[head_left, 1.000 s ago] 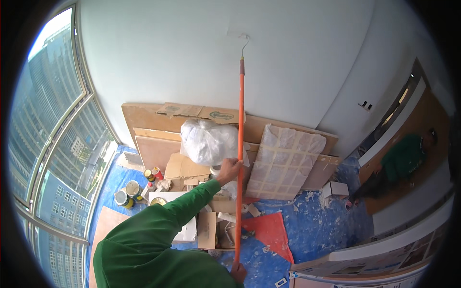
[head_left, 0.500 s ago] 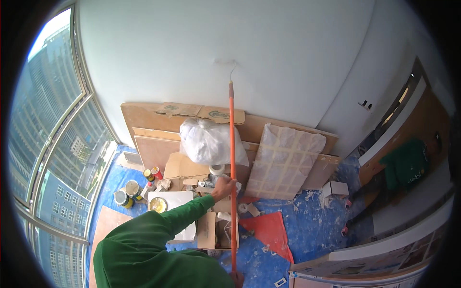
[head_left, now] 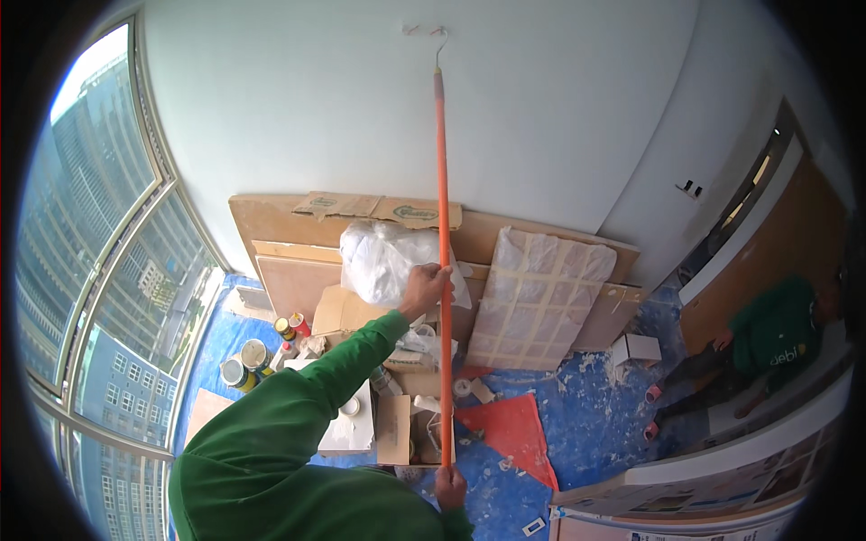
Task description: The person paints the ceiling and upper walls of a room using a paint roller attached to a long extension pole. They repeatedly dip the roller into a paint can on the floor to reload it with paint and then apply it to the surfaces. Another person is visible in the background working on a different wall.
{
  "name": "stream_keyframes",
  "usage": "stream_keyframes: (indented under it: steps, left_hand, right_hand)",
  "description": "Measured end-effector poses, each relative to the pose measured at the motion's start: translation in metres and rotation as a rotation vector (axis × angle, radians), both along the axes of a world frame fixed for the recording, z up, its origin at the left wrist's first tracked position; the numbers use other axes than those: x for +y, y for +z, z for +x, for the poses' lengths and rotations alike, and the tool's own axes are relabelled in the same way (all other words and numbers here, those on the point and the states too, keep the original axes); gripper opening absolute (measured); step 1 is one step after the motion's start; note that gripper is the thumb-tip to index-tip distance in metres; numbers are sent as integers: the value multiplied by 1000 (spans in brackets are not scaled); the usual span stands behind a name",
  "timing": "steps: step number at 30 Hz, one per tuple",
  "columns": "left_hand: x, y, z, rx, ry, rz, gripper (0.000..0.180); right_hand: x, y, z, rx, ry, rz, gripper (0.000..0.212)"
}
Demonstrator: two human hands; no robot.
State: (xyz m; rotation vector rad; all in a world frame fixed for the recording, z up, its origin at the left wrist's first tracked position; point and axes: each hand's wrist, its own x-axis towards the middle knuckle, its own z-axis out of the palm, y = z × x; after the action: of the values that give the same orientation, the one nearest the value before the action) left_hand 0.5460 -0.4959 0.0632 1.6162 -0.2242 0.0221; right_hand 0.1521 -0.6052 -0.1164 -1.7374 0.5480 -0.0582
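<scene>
A long orange extension pole runs up the middle of the view. My left hand is closed around its middle, arm stretched forward in a green sleeve. Lower down, my right hand grips the pole near its bottom end. At the top, a bent wire frame carries a paint roller that lies against the pale wall. The roller's sleeve is nearly the same white as the wall, so its outline is faint.
Brown boards, a white plastic bag and a wrapped panel lean along the wall. Paint cans stand by the window. A red sheet lies on blue floor covering. Another person is at right.
The pole and roller have moved up the wall. Both hands have risen with the pole, and my right hand now shows more fully at the lower edge.
</scene>
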Motion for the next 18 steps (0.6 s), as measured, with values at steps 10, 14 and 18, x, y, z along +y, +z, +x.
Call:
stream_keyframes:
  steps: [10, 14, 18]
  left_hand:
    - [-6, -73, -86, 150, -30, 105, 39]
    - [-4, -70, -84, 169, -28, 66, 40]
    - [-3, -46, -67, 162, -35, 123, 41]
  right_hand:
    - [-19, -108, -117, 163, 19, -187, 30]
    - [-18, -87, -111, 27, 42, -176, 32]
    - [-8, -57, -77, 125, 102, -172, 36]
